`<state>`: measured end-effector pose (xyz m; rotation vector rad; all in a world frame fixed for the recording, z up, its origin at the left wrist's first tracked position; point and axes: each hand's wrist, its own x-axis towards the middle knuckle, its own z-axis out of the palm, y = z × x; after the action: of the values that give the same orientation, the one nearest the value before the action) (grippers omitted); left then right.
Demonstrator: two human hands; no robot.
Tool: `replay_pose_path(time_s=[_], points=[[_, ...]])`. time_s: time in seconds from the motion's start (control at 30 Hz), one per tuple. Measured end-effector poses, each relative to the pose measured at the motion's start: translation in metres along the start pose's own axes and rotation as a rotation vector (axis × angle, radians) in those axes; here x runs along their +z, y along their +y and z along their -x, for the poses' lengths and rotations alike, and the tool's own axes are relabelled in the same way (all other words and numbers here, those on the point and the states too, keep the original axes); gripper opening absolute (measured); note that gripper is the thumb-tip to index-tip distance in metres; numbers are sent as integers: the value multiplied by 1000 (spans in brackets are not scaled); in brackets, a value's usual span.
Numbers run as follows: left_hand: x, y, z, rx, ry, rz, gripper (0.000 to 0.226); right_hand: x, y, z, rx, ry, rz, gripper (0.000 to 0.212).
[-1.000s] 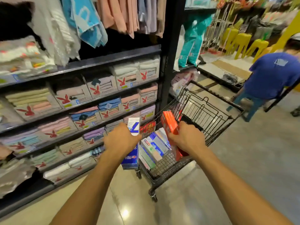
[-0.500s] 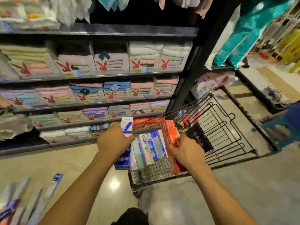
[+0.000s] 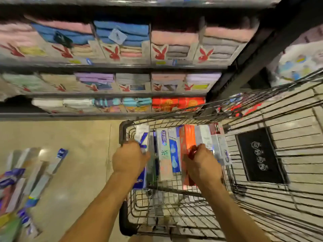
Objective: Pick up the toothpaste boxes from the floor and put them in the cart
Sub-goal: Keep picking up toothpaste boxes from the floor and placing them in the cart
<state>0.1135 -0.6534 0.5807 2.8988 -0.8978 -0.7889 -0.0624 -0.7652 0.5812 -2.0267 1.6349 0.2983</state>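
I'm looking down a shop aisle, shelves (image 3: 122, 67) of boxed towels filling the top of the view and a pale shiny floor (image 3: 78, 154) below them. The wire cart (image 3: 262, 198) stands at centre and right, with a row of toothpaste boxes (image 3: 174, 151) lying side by side in its near end, their long axes running away from me. My left hand (image 3: 128, 158) is closed around a white and blue box (image 3: 142, 137) at the row's left edge, against the cart's wall; my right hand (image 3: 201, 165) grips an orange box (image 3: 187, 138) further right in the row. Both boxes lie parallel to the others, so I judge they only need letting go. More boxes (image 3: 22, 180) lie scattered on the floor at far left, well apart from the cart and nearer my left hand, which I judge should reach for them next. Half a second ago both boxes were raised above the row, and the blue one hung outside the cart's left wall; now both are down among the others, and the camera has tipped more steeply downward.
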Motion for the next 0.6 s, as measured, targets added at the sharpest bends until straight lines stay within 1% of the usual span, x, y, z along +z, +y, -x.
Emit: replay_pose_path(time_s=[0.07,0.23,0.33,0.4,0.5,0.6], points=[[39,1,-24,5,-9,-40,46,32,5,-35,-5,-11,-12,47],[113,-7,-63,-51,-10,-76,58,100,16,-92,-17,1,-6,50],[133,-5,-69,-92,23,-50,62,122,24,-103,-47,26,34,60],[142,-2,-71,-116,25,-48,66,128,28,-106,-47,30,66,61],[150,2,-71,-151,39,-108,69,128,29,-105,-67,51,86,54],[146,3,-67,-167,74,-122,64,121,29,-104,-107,95,86,47]])
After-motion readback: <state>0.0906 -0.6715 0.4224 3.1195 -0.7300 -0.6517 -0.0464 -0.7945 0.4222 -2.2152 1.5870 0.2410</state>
